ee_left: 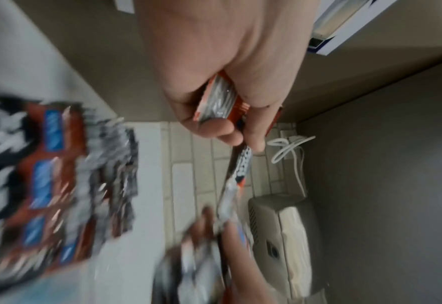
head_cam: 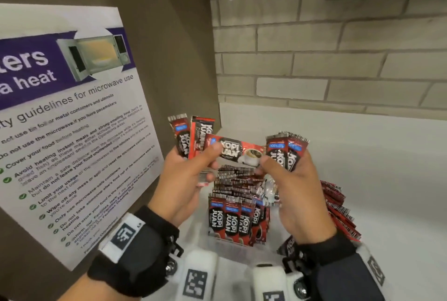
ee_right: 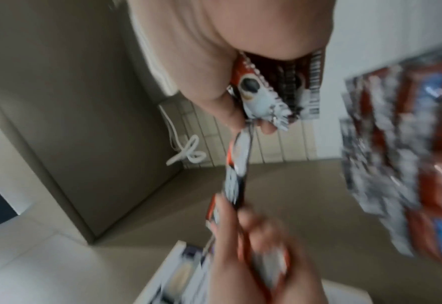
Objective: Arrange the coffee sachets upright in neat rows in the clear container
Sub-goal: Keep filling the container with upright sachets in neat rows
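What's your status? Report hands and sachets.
Left hand and right hand each gripping upright sachets, sharing one sideways sachet. Clear container part-filled. Loose pile right.

Head view: even, soft indoor light, sharp at centre, slight blur on the poster (head_cam: 70,117); brick lines bow toward the edges. Both wrist views: dimmer, heavy motion blur on the sachets (ee_left: 50,181), strong wide-angle stretching.

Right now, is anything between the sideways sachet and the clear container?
Nothing visible: the sideways sachet, pinched between left hand and right hand, hangs directly above the clear container; only the upright sachets already inside limit space.
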Action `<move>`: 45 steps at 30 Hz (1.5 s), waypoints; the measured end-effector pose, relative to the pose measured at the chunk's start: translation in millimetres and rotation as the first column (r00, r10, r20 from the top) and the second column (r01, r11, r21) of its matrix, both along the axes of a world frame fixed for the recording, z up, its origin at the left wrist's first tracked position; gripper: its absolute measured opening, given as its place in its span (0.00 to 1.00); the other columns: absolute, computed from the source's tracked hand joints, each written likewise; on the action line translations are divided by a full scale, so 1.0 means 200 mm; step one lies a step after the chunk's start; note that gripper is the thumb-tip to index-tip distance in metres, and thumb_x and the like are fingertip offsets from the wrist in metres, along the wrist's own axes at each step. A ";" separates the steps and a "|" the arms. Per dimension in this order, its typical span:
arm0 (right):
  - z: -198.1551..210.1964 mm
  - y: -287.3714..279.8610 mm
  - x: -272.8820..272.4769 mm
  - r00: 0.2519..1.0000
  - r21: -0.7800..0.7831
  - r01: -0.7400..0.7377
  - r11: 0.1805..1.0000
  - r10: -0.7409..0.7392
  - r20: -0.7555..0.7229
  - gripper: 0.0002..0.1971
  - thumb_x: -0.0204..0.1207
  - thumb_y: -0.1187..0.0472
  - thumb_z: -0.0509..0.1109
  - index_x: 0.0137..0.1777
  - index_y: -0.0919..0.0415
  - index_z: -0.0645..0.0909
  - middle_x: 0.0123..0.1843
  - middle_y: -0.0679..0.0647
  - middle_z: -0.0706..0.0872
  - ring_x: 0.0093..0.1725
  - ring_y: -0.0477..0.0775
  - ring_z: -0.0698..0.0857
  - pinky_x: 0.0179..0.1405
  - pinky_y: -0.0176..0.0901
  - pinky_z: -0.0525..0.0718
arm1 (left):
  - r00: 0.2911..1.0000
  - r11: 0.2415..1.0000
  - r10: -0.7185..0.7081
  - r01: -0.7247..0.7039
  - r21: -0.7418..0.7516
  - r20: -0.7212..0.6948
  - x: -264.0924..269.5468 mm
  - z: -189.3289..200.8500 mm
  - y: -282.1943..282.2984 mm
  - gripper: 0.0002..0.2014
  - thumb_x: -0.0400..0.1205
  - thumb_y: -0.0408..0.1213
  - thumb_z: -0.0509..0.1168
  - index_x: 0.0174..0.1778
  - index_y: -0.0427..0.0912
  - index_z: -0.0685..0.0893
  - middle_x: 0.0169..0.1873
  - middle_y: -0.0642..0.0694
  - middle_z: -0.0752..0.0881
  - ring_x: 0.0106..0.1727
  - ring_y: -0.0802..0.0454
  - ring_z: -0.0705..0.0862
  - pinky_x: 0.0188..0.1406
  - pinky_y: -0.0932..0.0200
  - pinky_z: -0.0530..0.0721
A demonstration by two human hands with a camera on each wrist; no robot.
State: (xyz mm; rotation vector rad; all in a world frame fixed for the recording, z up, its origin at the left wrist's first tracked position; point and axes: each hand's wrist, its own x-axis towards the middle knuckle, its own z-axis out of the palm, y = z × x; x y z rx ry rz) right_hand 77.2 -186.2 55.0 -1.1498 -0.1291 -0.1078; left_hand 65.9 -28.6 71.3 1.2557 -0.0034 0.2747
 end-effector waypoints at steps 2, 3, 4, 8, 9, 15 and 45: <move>0.03 -0.10 0.03 1.000 -0.011 -0.012 1.000 0.012 -0.012 0.13 0.76 0.72 0.68 0.57 0.58 0.75 0.45 0.55 0.89 0.34 0.49 0.85 0.42 0.44 0.87 | 1.000 0.992 -0.027 0.025 0.124 0.014 0.04 0.02 0.06 0.14 0.66 0.35 0.77 0.42 0.40 0.81 0.30 0.48 0.81 0.27 0.56 0.75 0.19 0.68 0.72; 0.03 -0.13 0.05 0.999 -0.028 -0.038 0.999 0.037 -0.025 0.13 0.76 0.71 0.68 0.57 0.58 0.75 0.45 0.55 0.90 0.35 0.50 0.84 0.44 0.48 0.85 | 0.996 0.975 -0.087 0.085 0.205 0.000 0.05 0.03 0.07 0.16 0.65 0.34 0.80 0.41 0.40 0.80 0.28 0.48 0.81 0.26 0.56 0.75 0.19 0.68 0.72; 0.03 -0.15 0.06 0.996 -0.050 -0.082 0.995 0.080 -0.039 0.12 0.77 0.70 0.68 0.57 0.58 0.74 0.44 0.55 0.90 0.37 0.53 0.84 0.46 0.52 0.84 | 0.985 0.943 -0.169 0.170 0.286 -0.029 0.06 0.04 0.07 0.17 0.64 0.33 0.81 0.40 0.40 0.80 0.27 0.49 0.81 0.25 0.57 0.75 0.19 0.68 0.72; 0.00 -0.07 0.04 0.942 -0.118 -0.316 0.941 0.297 -0.158 0.11 0.82 0.67 0.63 0.62 0.56 0.76 0.44 0.55 0.91 0.42 0.58 0.88 0.47 0.54 0.88 | 0.947 0.828 -0.301 0.318 0.461 -0.113 0.09 0.04 -0.03 0.17 0.63 0.32 0.81 0.40 0.42 0.80 0.26 0.51 0.85 0.25 0.58 0.80 0.22 0.68 0.75; 0.00 -0.05 0.02 0.916 -0.053 -0.369 0.928 0.354 -0.191 0.11 0.83 0.66 0.61 0.63 0.58 0.76 0.41 0.56 0.90 0.37 0.57 0.88 0.39 0.50 0.87 | 0.950 0.829 -0.293 0.309 0.467 -0.108 0.11 0.03 -0.04 0.19 0.62 0.34 0.82 0.43 0.41 0.81 0.28 0.49 0.86 0.26 0.54 0.82 0.23 0.66 0.76; 0.04 -0.05 0.01 0.804 0.287 -0.491 0.823 0.555 -0.216 0.19 0.78 0.56 0.58 0.64 0.66 0.75 0.38 0.61 0.86 0.34 0.59 0.83 0.35 0.53 0.85 | 0.942 0.871 -0.325 0.334 0.360 -0.088 0.15 0.01 -0.08 0.17 0.68 0.34 0.78 0.46 0.40 0.78 0.25 0.43 0.81 0.19 0.45 0.77 0.22 0.58 0.78; -0.04 -0.04 0.07 0.999 0.103 0.037 0.994 -0.034 -0.027 0.11 0.71 0.74 0.72 0.45 0.62 0.75 0.32 0.60 0.81 0.25 0.52 0.78 0.30 0.48 0.84 | 0.908 0.928 -0.333 0.364 0.083 -0.255 0.07 -0.13 -0.09 0.16 0.75 0.48 0.63 0.51 0.40 0.83 0.39 0.43 0.91 0.37 0.49 0.90 0.31 0.58 0.88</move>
